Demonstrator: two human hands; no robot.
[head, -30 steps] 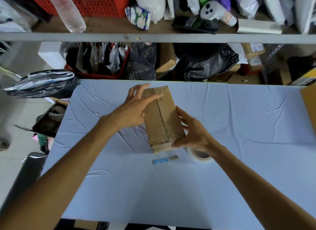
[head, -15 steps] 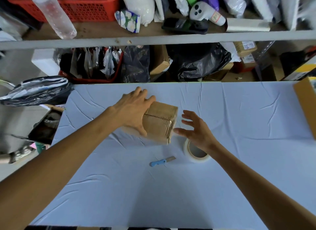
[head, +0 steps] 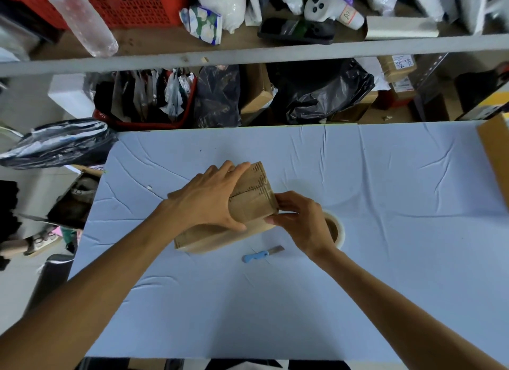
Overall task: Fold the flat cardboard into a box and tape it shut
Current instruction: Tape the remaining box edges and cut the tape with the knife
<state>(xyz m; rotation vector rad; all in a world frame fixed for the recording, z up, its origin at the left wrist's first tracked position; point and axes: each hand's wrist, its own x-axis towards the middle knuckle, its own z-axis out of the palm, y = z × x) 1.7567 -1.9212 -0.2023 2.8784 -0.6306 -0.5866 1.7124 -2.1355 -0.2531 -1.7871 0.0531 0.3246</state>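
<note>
The cardboard box (head: 253,201) is being steadied on the blue-covered table (head: 385,204) between the two hands, with a taped seam and a printed dashed line facing up. It is being pressed by the left hand (head: 209,201), which is being laid flat across the box's left part. The fingers are being kept straight toward the far edge, and the thumb is being set against the near face. The box's right edge is being pinched by the right hand (head: 300,223), whose fingers are being curled at the corner where clear tape is showing. The hands are being kept apart, with the box between them. Just beyond the right hand, and partly hidden by it, a tape roll (head: 337,232) is lying flat; whether it is touching the box cannot be told. On the near side of the right wrist, a blue-handled knife (head: 261,254) is lying apart from the box.
</note>
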